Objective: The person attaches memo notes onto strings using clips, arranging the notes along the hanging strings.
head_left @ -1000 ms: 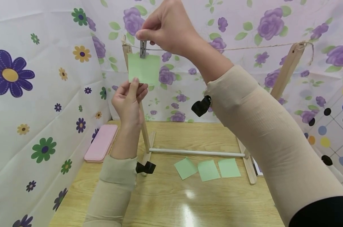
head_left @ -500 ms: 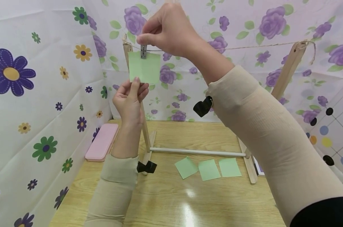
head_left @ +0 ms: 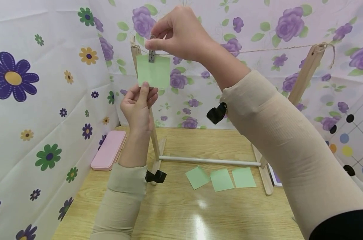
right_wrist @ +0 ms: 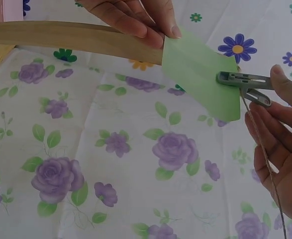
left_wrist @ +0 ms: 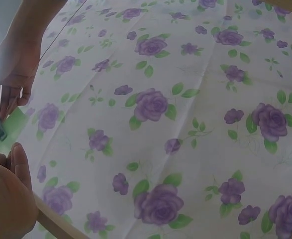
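A light green square of paper [head_left: 154,71] hangs upright at the left end of the string. My left hand [head_left: 137,108] pinches its bottom edge, thumb in front. A grey clothespin [head_left: 151,56] bites the paper's top edge at the string. My right hand [head_left: 182,33] holds the clothespin's upper end from above. In the right wrist view, the thumb [right_wrist: 285,82] touches one handle of the clothespin [right_wrist: 245,80], and a finger lies by the other handle. Three more green paper squares [head_left: 222,180] lie in a row on the table.
The string [head_left: 268,50] runs between two wooden posts [head_left: 307,73] of a stand. A white rod [head_left: 209,161] joins the posts low down. A pink case [head_left: 108,150] lies at the left on the wooden table [head_left: 175,213]. Flowered cloth [head_left: 181,115] hangs behind.
The right hand has dropped very slightly, and a bit of the clothespin's top now shows above the thumb. The left hand and paper hold nearly still; the view has shifted a little.
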